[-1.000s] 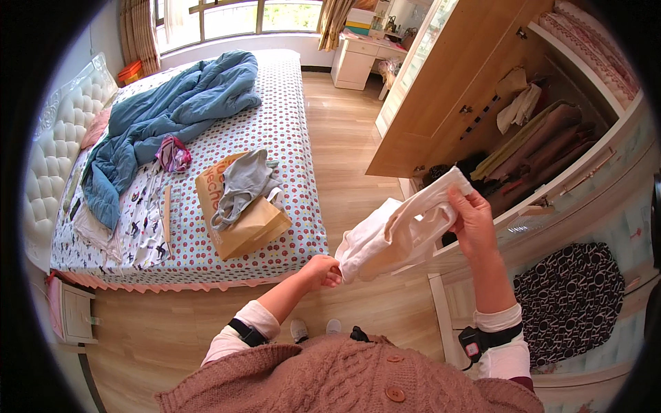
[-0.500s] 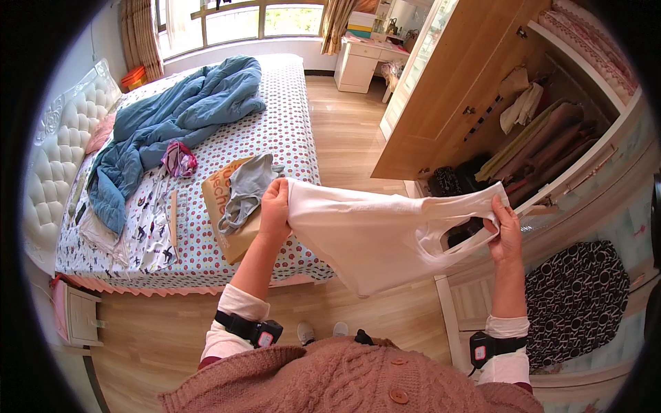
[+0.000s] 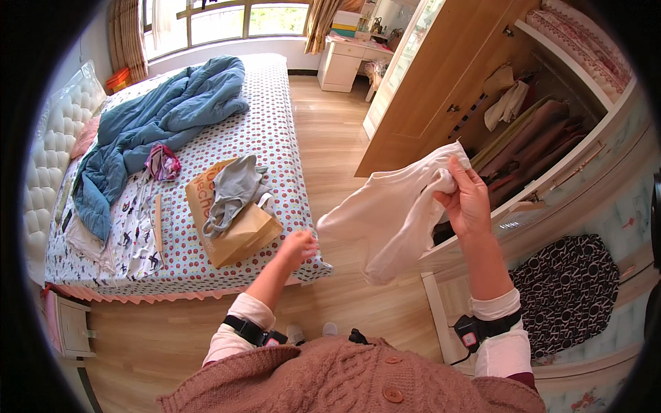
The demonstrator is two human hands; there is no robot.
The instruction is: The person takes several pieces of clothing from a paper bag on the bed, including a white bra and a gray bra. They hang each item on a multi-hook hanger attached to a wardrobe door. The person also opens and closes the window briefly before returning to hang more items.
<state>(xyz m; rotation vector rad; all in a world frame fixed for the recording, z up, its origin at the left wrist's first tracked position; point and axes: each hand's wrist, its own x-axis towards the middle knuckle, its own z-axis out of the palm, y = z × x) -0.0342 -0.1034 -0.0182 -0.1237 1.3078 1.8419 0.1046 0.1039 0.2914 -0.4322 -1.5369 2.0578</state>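
A white tank top hangs stretched out in front of me, over the floor between the bed and the wardrobe. My right hand is closed on its bunched strap end, up near the open wardrobe. My left hand, slightly blurred, is apart from the cloth beside the bed's corner, its fingers loosely bent with nothing seen in them. On the bed near that hand lies a brown paper bag with a grey strappy top on it.
A blue quilt lies rumpled across the spotted bedsheet, beside a pink-purple cloth. Clothes hang in the wardrobe, whose wooden door stands open. A black patterned item is at the right.
My left hand has let go of the tank top and moved down and right. The top's free end now droops, while my right hand has risen to the left with the strap end.
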